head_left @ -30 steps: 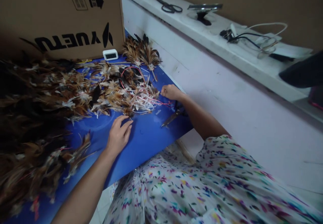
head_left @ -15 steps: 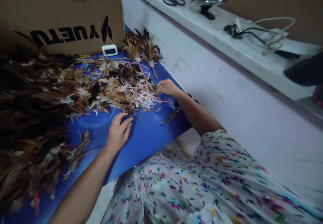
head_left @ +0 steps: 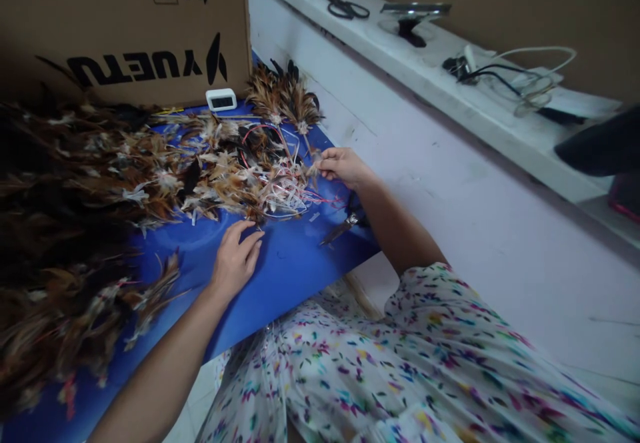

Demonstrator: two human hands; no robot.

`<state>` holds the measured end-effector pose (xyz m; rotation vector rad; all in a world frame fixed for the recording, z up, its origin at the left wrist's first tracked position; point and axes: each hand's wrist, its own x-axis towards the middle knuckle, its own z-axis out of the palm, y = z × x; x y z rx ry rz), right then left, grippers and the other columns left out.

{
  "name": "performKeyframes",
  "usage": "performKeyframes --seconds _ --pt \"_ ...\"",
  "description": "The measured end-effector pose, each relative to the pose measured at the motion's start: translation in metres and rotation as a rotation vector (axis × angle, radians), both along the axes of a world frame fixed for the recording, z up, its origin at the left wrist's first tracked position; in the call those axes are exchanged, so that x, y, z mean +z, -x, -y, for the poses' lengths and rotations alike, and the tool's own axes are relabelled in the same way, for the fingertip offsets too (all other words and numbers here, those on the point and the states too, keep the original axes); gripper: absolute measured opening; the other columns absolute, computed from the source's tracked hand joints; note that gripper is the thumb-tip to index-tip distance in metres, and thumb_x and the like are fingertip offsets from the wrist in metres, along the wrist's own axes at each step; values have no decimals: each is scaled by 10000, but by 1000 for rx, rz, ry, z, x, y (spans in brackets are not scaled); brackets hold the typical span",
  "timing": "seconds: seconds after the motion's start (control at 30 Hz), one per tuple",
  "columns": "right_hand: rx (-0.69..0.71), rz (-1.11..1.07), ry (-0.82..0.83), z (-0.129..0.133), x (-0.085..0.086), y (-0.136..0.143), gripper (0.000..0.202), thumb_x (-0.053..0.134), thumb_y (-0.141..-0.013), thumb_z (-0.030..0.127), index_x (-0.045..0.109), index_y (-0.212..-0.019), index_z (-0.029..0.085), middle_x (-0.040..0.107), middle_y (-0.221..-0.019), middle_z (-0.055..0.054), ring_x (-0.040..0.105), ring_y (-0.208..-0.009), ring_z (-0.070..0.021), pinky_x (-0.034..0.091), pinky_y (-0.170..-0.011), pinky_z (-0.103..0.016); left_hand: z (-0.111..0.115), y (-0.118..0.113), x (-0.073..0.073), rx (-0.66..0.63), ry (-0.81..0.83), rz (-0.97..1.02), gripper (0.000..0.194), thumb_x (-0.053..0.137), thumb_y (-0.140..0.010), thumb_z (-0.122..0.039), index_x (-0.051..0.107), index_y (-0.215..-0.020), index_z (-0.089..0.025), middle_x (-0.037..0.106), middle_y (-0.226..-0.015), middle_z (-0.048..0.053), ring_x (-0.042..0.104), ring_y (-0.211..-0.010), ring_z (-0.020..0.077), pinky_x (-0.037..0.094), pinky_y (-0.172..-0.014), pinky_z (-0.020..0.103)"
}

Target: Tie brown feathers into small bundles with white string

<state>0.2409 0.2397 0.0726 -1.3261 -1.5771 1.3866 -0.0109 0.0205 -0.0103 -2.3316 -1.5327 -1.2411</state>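
Note:
My right hand (head_left: 346, 167) is at the right end of a loose heap of feathers, fingertips pinched together on a small brownish feather (head_left: 316, 162). My left hand (head_left: 237, 258) rests over the blue table (head_left: 280, 276), fingers bent but apart; a small brown tuft lies just beyond its fingertips, and I cannot make out whether they touch. Between the hands is a tangle of white and red ties (head_left: 287, 193). Below my right wrist lie dark-handled scissors (head_left: 340, 230), partly hidden by the forearm. Brown and black feathers (head_left: 150, 163) cover the table's left side.
A cardboard box (head_left: 135, 23) stands at the back, with a small white digital clock (head_left: 221, 100) before it. Two feather bundles (head_left: 284, 100) lean near the wall. On the ledge to the right are black scissors (head_left: 345, 8) and cables (head_left: 510, 73).
My right hand has shifted slightly to the right, and a small feather now shows more plainly at its fingertips. My left hand has hardly moved. The camera view has turned a little.

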Motion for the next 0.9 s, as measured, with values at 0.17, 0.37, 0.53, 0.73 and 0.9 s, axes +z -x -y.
performKeyframes --seconds 0.17,0.37,0.53,0.73,0.9 --pt "97 -112 50 13 3 14 217 709 -769 74 554 -645 164 588 -468 38 482 -386 -54 361 -396 -153 1 0 2 15 -21 9 221 606 -897 -120 694 -1096 -156 648 -1195 157 624 -1151 262 549 -989 440" --pt "279 -94 -1 46 -1 37 113 695 -721 94 608 -688 159 677 -575 9 535 -439 -70 399 -427 -170 3 -2 9 30 -52 77 273 613 -903 -116 674 -1164 -166 681 -1109 119 655 -1064 213 560 -958 369" --pt "603 32 26 84 -12 59 40 660 -753 137 638 -723 149 646 -575 38 548 -471 -64 421 -473 -174 5 -4 14 86 -8 163 364 590 -943 -176 613 -1306 -166 673 -1128 117 681 -893 141 576 -861 270" --pt "801 72 39 105 -22 75 89 660 -804 204 633 -744 144 642 -592 42 542 -479 -58 416 -485 -173 2 0 7 126 61 152 301 573 -966 -252 661 -1242 -171 730 -1086 99 706 -837 138 574 -812 258" --pt "784 40 54 106 -21 81 40 652 -777 162 653 -745 139 621 -571 54 514 -443 -52 374 -434 -163 1 2 10 126 74 189 158 589 -952 -223 737 -957 -169 747 -815 37 691 -712 123 546 -715 226"
